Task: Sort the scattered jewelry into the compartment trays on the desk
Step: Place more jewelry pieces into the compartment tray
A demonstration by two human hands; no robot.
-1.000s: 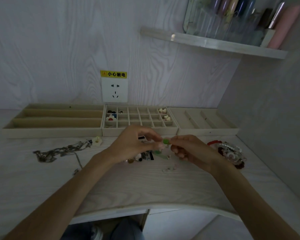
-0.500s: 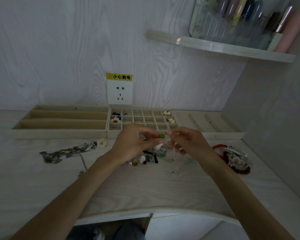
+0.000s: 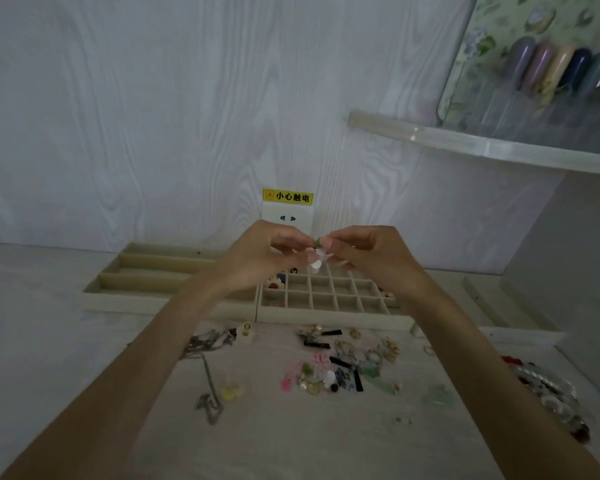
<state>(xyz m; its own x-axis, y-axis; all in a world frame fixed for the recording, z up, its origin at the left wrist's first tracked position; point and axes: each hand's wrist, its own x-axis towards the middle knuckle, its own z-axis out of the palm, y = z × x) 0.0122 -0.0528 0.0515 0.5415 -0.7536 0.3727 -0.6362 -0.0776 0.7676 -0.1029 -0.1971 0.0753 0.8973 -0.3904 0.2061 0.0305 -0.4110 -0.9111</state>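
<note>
Both hands pinch one small green-and-white earring (image 3: 316, 252) at fingertip level above the grid tray (image 3: 329, 299): left hand (image 3: 257, 261) and right hand (image 3: 368, 254) meet on it. Loose jewelry (image 3: 340, 368) lies scattered on the desk (image 3: 84, 358) below, with a chain (image 3: 208, 375) to the left.
</note>
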